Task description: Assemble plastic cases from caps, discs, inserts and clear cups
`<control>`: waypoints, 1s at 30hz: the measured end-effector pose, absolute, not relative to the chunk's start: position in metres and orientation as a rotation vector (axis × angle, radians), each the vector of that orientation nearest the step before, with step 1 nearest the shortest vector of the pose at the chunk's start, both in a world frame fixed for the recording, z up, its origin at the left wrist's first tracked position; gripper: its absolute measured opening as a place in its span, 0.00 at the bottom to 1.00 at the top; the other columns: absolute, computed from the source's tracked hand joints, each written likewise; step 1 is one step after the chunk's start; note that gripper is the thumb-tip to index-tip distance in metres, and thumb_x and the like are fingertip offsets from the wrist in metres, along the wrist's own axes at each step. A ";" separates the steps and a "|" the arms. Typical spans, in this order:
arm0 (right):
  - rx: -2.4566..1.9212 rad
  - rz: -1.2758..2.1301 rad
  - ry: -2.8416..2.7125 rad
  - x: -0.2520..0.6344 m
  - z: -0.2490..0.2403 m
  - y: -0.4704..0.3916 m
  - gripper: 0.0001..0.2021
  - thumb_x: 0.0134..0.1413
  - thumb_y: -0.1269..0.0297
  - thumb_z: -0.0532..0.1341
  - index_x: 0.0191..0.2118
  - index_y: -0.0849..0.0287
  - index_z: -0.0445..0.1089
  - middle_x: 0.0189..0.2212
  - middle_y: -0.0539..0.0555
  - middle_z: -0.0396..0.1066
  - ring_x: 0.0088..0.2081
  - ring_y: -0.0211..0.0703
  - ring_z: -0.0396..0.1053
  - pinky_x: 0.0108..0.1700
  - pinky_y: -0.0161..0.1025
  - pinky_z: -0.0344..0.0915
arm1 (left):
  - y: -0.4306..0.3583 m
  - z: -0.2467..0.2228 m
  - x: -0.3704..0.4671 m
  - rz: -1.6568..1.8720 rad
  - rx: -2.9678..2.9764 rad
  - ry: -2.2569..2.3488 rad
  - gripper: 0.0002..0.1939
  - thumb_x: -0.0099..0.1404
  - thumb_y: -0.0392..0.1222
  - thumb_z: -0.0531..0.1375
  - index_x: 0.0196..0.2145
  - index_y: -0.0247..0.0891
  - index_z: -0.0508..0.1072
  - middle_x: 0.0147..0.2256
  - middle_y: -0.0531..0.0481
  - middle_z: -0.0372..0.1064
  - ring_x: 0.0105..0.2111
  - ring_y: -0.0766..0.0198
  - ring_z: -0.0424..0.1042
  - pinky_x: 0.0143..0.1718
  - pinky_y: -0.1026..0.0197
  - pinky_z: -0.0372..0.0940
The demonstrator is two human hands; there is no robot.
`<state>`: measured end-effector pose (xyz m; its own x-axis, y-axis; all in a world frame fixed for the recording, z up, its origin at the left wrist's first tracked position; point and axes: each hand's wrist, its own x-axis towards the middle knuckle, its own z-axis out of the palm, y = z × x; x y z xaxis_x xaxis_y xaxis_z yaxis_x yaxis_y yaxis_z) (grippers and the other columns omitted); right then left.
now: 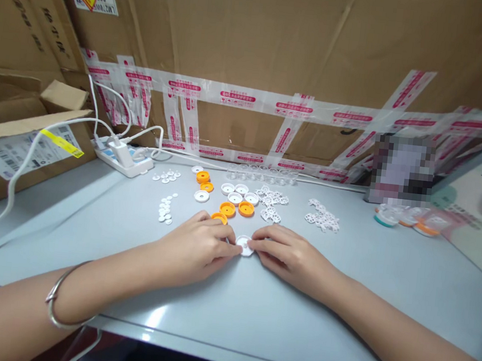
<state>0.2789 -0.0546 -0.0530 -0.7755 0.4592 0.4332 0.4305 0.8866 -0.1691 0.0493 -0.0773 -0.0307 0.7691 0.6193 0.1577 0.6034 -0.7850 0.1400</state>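
Observation:
A small round white piece [244,246] lies on the grey table [226,317], between my two hands. From the left, my left hand [203,245] holds its edge with closed fingertips. The fingertips of my right hand [287,257] press together on its right side. An orange ring [219,218] sits just behind my left fingers and is partly hidden by them. Farther back are orange cups [246,208] and white cups [234,198]. White lattice pieces [270,214] lie behind my right hand.
Small white discs [165,210] are scattered at the left. More lattice pieces [325,219] lie to the right, with clear cups [263,175] behind. A power strip [125,158] with cables and an open carton [24,146] stand at the left; a big taped box [255,44] backs the table.

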 end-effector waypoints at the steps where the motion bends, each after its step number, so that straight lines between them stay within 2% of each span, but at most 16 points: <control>1: -0.655 0.095 -2.582 0.279 -0.053 -0.055 0.11 0.57 0.72 0.53 0.42 0.58 0.70 0.36 0.57 0.71 0.38 0.42 0.69 0.39 0.40 0.68 | -0.077 -0.030 0.049 0.305 2.879 0.992 0.14 0.68 0.36 0.49 0.44 0.44 0.73 0.40 0.50 0.71 0.39 0.63 0.69 0.40 0.59 0.54; 7: -0.701 0.205 -2.588 0.278 -0.050 -0.058 0.11 0.55 0.74 0.53 0.40 0.58 0.70 0.36 0.57 0.70 0.38 0.42 0.68 0.39 0.40 0.68 | -0.078 -0.030 0.049 0.370 2.866 0.956 0.14 0.67 0.35 0.50 0.43 0.44 0.73 0.38 0.48 0.72 0.39 0.63 0.69 0.40 0.60 0.55; 11: -0.695 0.261 -2.554 0.278 -0.052 -0.057 0.11 0.55 0.73 0.54 0.42 0.58 0.70 0.37 0.57 0.70 0.39 0.42 0.68 0.41 0.39 0.67 | -0.072 -0.028 0.046 0.447 2.778 0.956 0.13 0.66 0.36 0.51 0.42 0.44 0.73 0.38 0.51 0.72 0.38 0.65 0.70 0.41 0.61 0.56; 16: -0.715 0.339 -2.489 0.279 -0.053 -0.057 0.11 0.56 0.72 0.55 0.43 0.57 0.71 0.38 0.56 0.70 0.39 0.41 0.69 0.41 0.38 0.67 | -0.053 -0.024 0.038 0.606 2.581 1.311 0.10 0.63 0.42 0.55 0.37 0.37 0.73 0.37 0.48 0.72 0.37 0.60 0.70 0.40 0.59 0.60; 20: -0.761 0.426 -2.418 0.279 -0.051 -0.059 0.12 0.55 0.70 0.57 0.45 0.56 0.69 0.39 0.55 0.71 0.40 0.40 0.69 0.43 0.37 0.66 | -0.044 -0.028 0.035 0.550 2.390 1.529 0.20 0.56 0.51 0.59 0.42 0.34 0.67 0.39 0.44 0.71 0.38 0.55 0.70 0.39 0.55 0.63; 26: -1.014 0.536 -2.354 0.275 -0.052 -0.060 0.18 0.47 0.60 0.65 0.44 0.57 0.66 0.41 0.56 0.69 0.42 0.46 0.68 0.44 0.43 0.66 | -0.045 -0.028 0.036 0.514 2.367 1.411 0.15 0.57 0.47 0.59 0.39 0.37 0.70 0.35 0.47 0.72 0.36 0.58 0.71 0.40 0.55 0.64; 28: -1.074 0.581 -2.339 0.273 -0.053 -0.060 0.20 0.44 0.57 0.66 0.44 0.57 0.65 0.41 0.57 0.68 0.43 0.46 0.66 0.45 0.44 0.65 | -0.046 -0.026 0.037 0.565 2.269 1.297 0.14 0.58 0.46 0.59 0.40 0.37 0.72 0.37 0.47 0.73 0.38 0.59 0.71 0.42 0.55 0.64; 30: -1.084 0.618 -2.331 0.272 -0.053 -0.059 0.20 0.44 0.57 0.66 0.44 0.57 0.66 0.41 0.56 0.67 0.44 0.46 0.65 0.46 0.45 0.63 | -0.047 -0.024 0.038 0.604 2.043 1.118 0.16 0.59 0.44 0.58 0.45 0.37 0.70 0.42 0.45 0.72 0.41 0.61 0.71 0.45 0.56 0.64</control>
